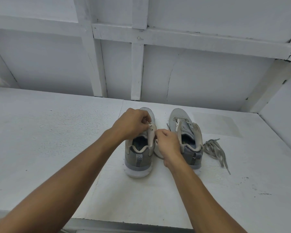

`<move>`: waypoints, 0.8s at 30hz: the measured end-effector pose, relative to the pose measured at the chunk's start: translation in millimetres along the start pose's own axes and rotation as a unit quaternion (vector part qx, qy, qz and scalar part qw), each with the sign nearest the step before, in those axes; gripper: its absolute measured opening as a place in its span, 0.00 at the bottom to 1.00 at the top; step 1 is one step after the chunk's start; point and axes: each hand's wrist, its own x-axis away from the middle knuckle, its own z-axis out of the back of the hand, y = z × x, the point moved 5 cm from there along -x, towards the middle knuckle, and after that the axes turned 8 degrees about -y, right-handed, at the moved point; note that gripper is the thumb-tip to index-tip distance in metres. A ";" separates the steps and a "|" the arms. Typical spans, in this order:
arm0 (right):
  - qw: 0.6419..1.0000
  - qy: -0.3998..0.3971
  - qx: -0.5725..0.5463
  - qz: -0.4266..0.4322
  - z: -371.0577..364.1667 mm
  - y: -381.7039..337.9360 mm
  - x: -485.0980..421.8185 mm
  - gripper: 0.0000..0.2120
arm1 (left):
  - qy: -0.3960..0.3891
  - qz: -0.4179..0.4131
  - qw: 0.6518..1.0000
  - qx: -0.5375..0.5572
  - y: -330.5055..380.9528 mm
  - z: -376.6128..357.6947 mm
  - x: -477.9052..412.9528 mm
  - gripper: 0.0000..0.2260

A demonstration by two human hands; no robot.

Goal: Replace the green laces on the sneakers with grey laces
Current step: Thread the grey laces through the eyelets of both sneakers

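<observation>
Held sneaker (138, 158) stands upright on white tabletop (57, 140), heel toward camera, toe toward the wall. Head view: left hand (131, 123) sits over that shoe's front, fingers curled, thumb and fingertips pinching the top of its tongue (151, 136), which is pulled up. Right hand (166, 142) is just right of that shoe, fingers curled in, thumb and forefinger pinching lace strand (157, 154) at the tongue's edge; the strand trails down between the shoes. Strand colour reads greyish, cannot tell more. Second sneaker (186, 130) stands just right of that shoe, parallel, same facing, with lace showing across its front eyelets. Loose lace bundle (214, 148) lies on the tabletop further right, just beside the second sneaker's heel end. Both forearms are bare.
</observation>
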 end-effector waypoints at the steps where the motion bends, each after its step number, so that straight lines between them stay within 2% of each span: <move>1: 1.000 -0.001 -0.004 0.002 -0.3 0.1 -0.2 0.13 | 0.000 0.000 1.000 -0.001 0.1 -0.9 -0.8 0.09; 24: 1.000 -0.026 -0.001 0.012 0.3 2.9 -5.1 0.14 | -0.010 -0.009 1.000 -0.019 3.8 -8.7 -9.2 0.06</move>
